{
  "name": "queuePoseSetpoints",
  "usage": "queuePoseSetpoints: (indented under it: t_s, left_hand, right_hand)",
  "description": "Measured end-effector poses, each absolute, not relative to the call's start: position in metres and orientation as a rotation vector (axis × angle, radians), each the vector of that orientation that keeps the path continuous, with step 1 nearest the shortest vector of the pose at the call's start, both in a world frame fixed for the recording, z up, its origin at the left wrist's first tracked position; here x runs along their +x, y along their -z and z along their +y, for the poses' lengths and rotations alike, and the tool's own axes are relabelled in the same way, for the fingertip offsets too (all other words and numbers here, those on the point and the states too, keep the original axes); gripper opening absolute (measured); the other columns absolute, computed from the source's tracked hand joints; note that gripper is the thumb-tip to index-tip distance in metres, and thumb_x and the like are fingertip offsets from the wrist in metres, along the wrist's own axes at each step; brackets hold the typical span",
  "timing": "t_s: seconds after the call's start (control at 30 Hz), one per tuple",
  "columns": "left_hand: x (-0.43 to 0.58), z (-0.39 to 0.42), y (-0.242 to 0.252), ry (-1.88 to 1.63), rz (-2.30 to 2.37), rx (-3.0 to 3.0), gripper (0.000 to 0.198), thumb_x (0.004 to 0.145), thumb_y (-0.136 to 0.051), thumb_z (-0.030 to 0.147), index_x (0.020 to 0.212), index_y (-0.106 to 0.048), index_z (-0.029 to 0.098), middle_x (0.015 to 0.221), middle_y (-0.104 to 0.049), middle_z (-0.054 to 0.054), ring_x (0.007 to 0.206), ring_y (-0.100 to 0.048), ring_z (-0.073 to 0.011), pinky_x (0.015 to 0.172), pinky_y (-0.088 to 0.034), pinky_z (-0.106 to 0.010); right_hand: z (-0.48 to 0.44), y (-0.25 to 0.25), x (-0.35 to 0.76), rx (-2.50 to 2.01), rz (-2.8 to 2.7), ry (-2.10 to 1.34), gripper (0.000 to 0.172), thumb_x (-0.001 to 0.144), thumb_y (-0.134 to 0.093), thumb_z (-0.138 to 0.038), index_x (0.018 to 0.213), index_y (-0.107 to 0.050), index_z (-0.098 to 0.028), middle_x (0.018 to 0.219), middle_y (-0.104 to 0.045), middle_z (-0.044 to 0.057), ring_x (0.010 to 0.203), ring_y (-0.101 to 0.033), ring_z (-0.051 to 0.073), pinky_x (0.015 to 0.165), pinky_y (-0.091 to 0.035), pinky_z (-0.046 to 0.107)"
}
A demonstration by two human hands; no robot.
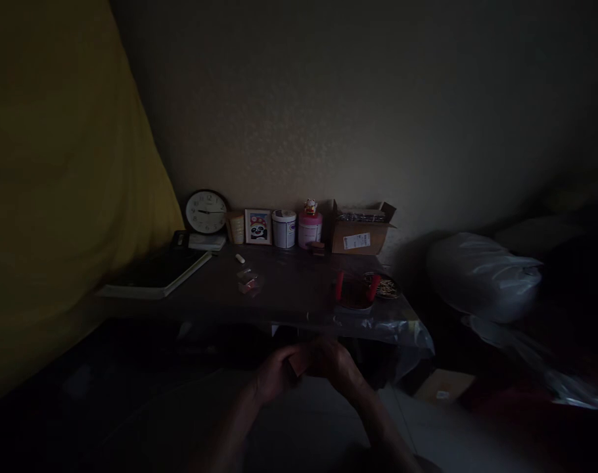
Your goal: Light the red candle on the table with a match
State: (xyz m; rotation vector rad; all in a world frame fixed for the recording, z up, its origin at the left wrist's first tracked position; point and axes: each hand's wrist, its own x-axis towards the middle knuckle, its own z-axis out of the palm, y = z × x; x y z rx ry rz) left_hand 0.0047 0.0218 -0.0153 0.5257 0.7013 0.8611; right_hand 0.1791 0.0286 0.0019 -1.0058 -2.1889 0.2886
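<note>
The room is dim. My left hand point(274, 374) and my right hand point(339, 366) meet below the front edge of the desk point(289, 299). Both are curled around a small pale reddish object point(299, 361) held between them; I cannot make out what it is. On the desk ahead lies a small crumpled pink wrapper point(250, 281) and a short white stick point(240, 258).
Along the wall stand a round clock point(206, 211), a panda picture point(258, 226), a white tin point(284, 228), a pink jar point(309, 227) and an open cardboard box point(361, 230). A book point(156, 272) lies left, a red-handled tool point(357, 289) right. Yellow fabric point(57, 197) hangs left; a plastic bag point(481, 272) sits right.
</note>
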Motion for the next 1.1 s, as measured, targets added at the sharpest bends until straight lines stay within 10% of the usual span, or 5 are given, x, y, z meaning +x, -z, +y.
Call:
queuePoseSetpoints:
  t_s: [1.1]
  left_hand:
    - [0.003, 0.026, 0.016, -1.022, 0.675, 0.563, 0.03, 0.075, -0.053, 0.022, 0.103, -0.062, 0.014, 0.083, -0.068, -0.006, 0.059, -0.058, -0.0129, 0.048, -0.04, -0.023]
  right_hand:
    - [0.028, -0.012, 0.187, -1.086, -1.888, -0.647, 0.018, 0.081, -0.052, -0.02, 0.089, -0.068, -0.023, 0.092, -0.065, 0.005, 0.085, -0.06, 0.019, 0.077, -0.045, 0.029]
